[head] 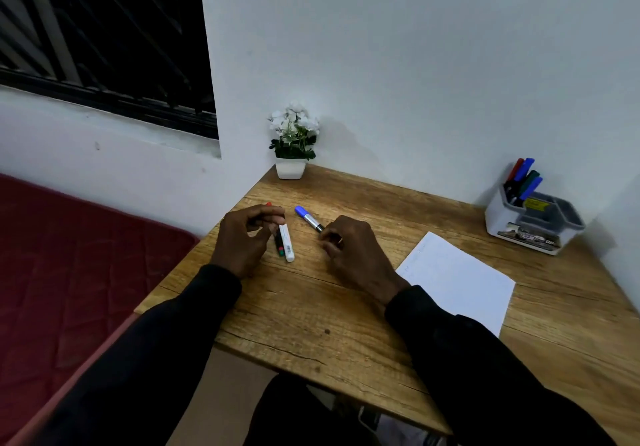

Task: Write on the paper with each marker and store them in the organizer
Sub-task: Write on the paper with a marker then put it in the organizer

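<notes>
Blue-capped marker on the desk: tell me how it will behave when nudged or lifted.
The blue-capped marker has a round, slim barrel and lies flat on the wooden desk, so a sideways nudge would probably roll it. It looks rigid and likely light, easy for the right hand beside it to pinch.

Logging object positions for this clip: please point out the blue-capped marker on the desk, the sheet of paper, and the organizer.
blue-capped marker (308, 218): head view, on its barrel just below the cap.
sheet of paper (457, 281): head view, on its bare middle.
organizer (498, 223): head view, on its white front wall.
</notes>
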